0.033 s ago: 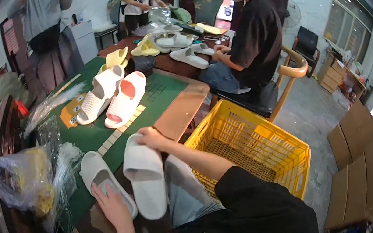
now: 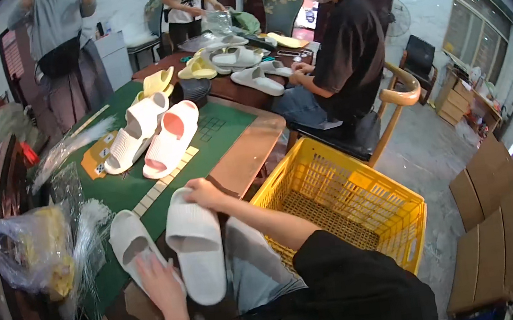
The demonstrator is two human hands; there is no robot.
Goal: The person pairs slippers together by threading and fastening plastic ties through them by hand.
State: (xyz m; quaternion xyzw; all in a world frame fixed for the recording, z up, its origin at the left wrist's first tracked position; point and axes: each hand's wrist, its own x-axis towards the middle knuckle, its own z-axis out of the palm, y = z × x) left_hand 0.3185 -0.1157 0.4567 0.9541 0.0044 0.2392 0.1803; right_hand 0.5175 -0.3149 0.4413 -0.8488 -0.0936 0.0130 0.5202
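Two pale grey slide sandals sit side by side before me, toes pointing away. My right hand (image 2: 204, 196) grips the toe of the right slide sandal (image 2: 193, 233), fingers curled over its front edge. On the footbed of the left slide sandal (image 2: 129, 234) rests my left hand (image 2: 160, 281), its fingers stretched out and reaching toward the strap opening. Just beyond, on the green table mat (image 2: 232, 121), stand a pink slide sandal (image 2: 170, 140) and a white slide sandal (image 2: 134, 134). A yellow slide sandal (image 2: 159, 82) lies behind those.
A yellow plastic crate (image 2: 364, 191) stands to my right. Clear plastic bags (image 2: 28, 248) hang at the table's left edge. A seated person (image 2: 349, 50) works by the far table (image 2: 228, 89) with more sandals. Other people stand at the back. Cardboard (image 2: 498, 225) leans at far right.
My left hand has slid slightly forward along the left slide sandal. The right slide sandal and my right hand have shifted a little left and nearer.
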